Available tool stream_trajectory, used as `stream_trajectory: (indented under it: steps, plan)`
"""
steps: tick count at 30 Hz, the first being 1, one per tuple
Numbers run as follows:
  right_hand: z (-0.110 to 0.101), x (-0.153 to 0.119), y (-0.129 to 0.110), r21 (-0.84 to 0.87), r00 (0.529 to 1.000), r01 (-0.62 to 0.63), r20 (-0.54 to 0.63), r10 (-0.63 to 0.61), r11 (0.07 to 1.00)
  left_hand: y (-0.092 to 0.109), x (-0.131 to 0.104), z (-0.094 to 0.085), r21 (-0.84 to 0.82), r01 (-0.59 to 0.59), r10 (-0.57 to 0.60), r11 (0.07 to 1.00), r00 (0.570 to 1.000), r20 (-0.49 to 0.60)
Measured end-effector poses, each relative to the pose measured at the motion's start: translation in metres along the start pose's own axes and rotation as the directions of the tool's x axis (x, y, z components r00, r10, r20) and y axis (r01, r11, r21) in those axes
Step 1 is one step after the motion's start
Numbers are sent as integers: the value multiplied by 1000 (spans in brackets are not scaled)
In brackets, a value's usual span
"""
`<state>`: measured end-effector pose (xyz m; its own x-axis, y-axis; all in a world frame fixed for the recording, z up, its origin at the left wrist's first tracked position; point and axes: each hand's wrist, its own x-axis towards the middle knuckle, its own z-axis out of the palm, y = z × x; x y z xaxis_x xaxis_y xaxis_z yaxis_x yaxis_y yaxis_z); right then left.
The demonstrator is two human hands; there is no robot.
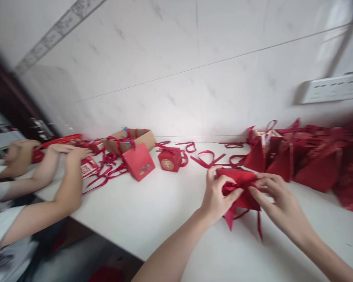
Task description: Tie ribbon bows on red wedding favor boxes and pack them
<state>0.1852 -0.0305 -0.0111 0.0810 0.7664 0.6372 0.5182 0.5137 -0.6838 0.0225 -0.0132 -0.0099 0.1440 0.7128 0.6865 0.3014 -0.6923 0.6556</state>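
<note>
Over the white table I hold a red gift box (246, 203) between both hands. My left hand (216, 197) is closed, thumb and fingers pinching a dark red ribbon (228, 188) on the box. On the other side, my right hand (279, 197) has its thumb and fingertips closed at the ribbon near the box's edge; exactly what they pinch is partly covered. Ribbon tails (259, 227) dangle below the box. A small red box with a gold emblem (168, 163) and a red box with a window (139, 162) stand to the left.
Finished-looking red gift boxes (314, 164) stand in a row at the right. Loose ribbons (206, 156) lie along the wall. A cardboard box (144, 138) holds ribbons. Other people's arms (67, 184) rest on the table (153, 219) at the left. A socket strip (333, 89) is on the wall.
</note>
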Motion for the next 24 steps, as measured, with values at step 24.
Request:
stream_trajectory:
  steps: [24]
  plan:
    - [-2, 6, -15, 87, 989, -148, -2, 149, 985, -1, 7, 0, -61, 160, -164, 985, 984, -64]
